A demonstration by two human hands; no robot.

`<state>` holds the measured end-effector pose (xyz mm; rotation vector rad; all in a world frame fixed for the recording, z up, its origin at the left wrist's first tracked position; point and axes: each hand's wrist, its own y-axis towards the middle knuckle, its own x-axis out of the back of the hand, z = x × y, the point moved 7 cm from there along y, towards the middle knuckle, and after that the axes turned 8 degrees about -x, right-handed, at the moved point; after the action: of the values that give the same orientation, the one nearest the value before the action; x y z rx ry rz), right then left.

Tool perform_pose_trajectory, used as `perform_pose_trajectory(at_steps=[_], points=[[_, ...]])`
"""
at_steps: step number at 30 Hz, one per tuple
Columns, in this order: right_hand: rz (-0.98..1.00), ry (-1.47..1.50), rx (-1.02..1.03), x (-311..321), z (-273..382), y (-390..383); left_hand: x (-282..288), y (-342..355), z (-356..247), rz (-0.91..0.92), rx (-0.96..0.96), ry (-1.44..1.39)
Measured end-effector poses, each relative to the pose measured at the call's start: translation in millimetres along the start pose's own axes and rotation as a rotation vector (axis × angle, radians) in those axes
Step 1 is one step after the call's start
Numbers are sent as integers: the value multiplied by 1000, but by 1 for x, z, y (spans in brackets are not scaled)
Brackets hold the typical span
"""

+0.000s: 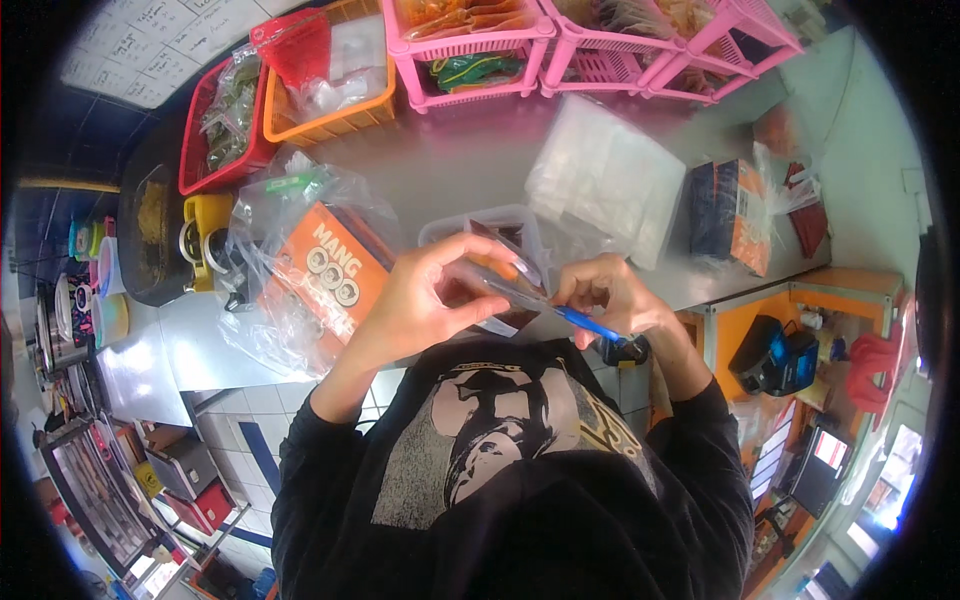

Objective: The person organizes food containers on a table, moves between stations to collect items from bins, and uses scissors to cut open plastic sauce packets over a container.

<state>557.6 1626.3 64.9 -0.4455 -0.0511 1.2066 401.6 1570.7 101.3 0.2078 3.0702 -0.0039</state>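
Observation:
My left hand (425,300) holds a small clear plastic packet (510,275) with dark contents, pinched between thumb and fingers above the counter edge. My right hand (610,295) grips a blue pen (588,323), its tip at the packet. Just behind the packet stands a clear plastic tub (465,228) with dark contents. Both black sleeves come in from the lower edge.
An orange box in a clear bag (315,270) lies left of my hands. A stack of clear bags (605,180) and a dark-and-orange box (735,210) lie right. Pink baskets (470,45), an orange basket (330,115) and a red basket (215,130) line the steel counter's back.

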Motion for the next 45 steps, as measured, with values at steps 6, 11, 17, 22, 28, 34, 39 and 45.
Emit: perform_pose_trajectory(at_steps=[6, 11, 17, 22, 28, 34, 39, 45], points=[[-7, -70, -14, -2, -5, 6, -9, 3, 3, 13, -51, 16], [-4, -10, -52, -6, -11, 9, -11, 2, 8, 49, -18, 13], [18, 148, -77, -11, -19, 12, -17, 2, 13, 89, 28, -62], [10, 171, -18, -15, -24, 15, -23, 3, 14, 112, 22, -112], [55, 245, -70, -13, -30, 11, -18, 1, 20, 37, 46, -181], [-62, 314, -10, 29, -48, -22, 4, -19, 42, -143, -123, 245], [-174, 415, 73, 46, -58, -38, -28, -44, 55, 297, 55, 570], [-233, 405, 103, 48, -64, -35, 23, 12, 53, -147, -10, 713]])
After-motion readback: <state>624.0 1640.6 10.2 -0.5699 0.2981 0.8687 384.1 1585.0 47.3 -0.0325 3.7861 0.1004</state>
